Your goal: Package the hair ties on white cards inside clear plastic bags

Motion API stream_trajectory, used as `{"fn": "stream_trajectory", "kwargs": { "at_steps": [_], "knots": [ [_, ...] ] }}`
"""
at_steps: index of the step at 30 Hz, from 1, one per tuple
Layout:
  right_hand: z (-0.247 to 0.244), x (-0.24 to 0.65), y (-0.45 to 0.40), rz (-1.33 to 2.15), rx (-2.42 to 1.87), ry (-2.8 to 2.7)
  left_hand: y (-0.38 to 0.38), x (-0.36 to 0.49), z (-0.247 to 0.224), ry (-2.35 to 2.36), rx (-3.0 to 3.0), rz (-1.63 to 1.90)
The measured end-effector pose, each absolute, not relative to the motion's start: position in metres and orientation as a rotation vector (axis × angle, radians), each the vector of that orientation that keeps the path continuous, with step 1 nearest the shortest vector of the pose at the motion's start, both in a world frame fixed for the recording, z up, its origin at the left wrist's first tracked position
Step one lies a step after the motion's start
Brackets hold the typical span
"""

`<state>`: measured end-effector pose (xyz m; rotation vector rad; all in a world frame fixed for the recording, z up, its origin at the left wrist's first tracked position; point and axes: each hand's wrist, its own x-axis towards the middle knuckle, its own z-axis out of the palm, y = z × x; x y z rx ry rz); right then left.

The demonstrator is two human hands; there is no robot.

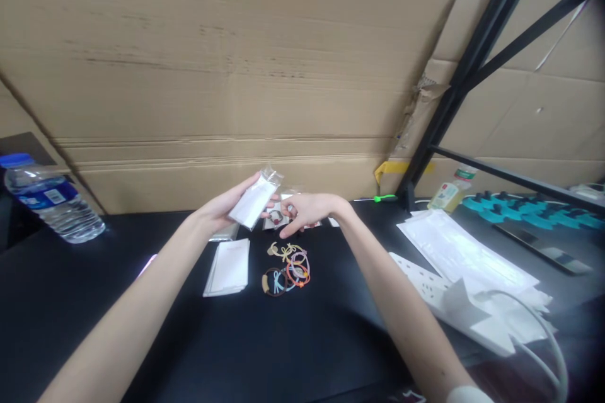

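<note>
A clear plastic packet with a white card in it (255, 203) is held up, tilted, in my left hand (222, 204), whose fingers are closed round it. My right hand (309, 209) is close beside the packet, thumb apart from the partly curled fingers; I see nothing held in it. Below it lies a loose group of coloured hair ties (297, 267), cream, lilac, orange, light blue and brown. A stack of white cards (228, 267) is left of them. Behind my right hand, a bagged hair tie on a card (274, 217) is partly hidden.
A water bottle (51, 198) stands at the left. On the right are a white power strip (425, 283), white plastic sheets (466, 249), a phone-like dark slab (541, 249), teal pieces (529, 211) and a small bottle (451, 192). A black metal frame (439, 119) rises by the cardboard wall (236, 75).
</note>
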<state>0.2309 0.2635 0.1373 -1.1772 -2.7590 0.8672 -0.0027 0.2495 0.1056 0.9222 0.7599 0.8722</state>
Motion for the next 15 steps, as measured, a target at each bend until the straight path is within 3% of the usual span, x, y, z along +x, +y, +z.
{"fn": "stream_trajectory", "kwargs": {
  "at_steps": [3, 8, 11, 15],
  "knots": [
    [0.135, 0.232, 0.266, 1.293, -1.035, -2.711, 0.248, -0.003, 0.109, 0.804, 0.925, 0.915],
    [0.141, 0.244, 0.271, 1.446, -0.796, -2.582, 0.246, -0.006, 0.111, 0.801, 0.943, 0.933],
    [0.147, 0.252, 0.271, 1.363, -0.69, -2.477, 0.247, -0.009, 0.108, 0.776, 0.987, 0.954],
    [0.156, 0.259, 0.265, 0.945, -0.815, -2.274, 0.247, -0.01, 0.105, 0.726, 1.034, 0.915]
  ]
}}
